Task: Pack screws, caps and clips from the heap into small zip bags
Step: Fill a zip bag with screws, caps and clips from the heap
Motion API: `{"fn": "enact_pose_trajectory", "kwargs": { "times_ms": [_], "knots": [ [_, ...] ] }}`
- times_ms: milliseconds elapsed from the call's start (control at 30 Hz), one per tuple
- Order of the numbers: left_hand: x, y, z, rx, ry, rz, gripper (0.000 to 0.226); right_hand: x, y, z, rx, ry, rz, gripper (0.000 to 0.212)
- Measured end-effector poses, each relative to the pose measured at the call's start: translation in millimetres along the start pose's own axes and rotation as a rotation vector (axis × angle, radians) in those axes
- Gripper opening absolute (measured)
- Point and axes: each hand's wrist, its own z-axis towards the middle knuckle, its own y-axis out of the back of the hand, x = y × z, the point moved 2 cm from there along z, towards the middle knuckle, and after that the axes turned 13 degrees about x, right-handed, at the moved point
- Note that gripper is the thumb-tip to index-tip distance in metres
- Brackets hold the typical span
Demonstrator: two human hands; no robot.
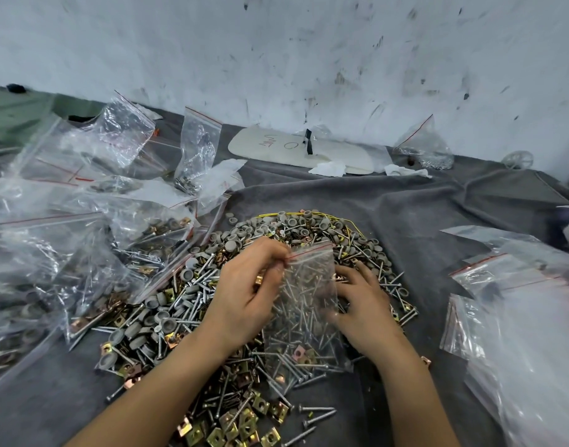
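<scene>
pinching zip bag [304, 304] by red top edge with left hand [244, 291], centre frame over heap [167, 321] | resting right hand [362, 306] behind bag, fingers part hidden, grasp impossible to tell | risking slip from one-corner pinch, screws [196, 282] piercing film

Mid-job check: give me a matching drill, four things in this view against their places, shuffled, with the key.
1. small clear zip bag with red seal strip
2. grey round plastic caps
3. brass-coloured square metal clips
4. empty clear zip bags

A. mostly at the heap's near edge
B. on the grey cloth, right side
C. pinched at its top by the left hand
D. mostly along the heap's far edge

Pairs: 1-C, 2-D, 3-A, 4-B.
</scene>
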Motion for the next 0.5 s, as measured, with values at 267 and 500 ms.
{"fn": "enact_pose_trajectory", "kwargs": {
  "times_ms": [267,500],
  "knots": [
    [1,1,-1,-0.009,0.004,-0.004,0.025,2,-3,2,-0.041,0.061,-0.034,0.02],
    [-2,0,-1,0.038,-0.009,-0.011,0.021,3,14,-8,-0.389,0.2,0.651,0.025]
  ]
}}
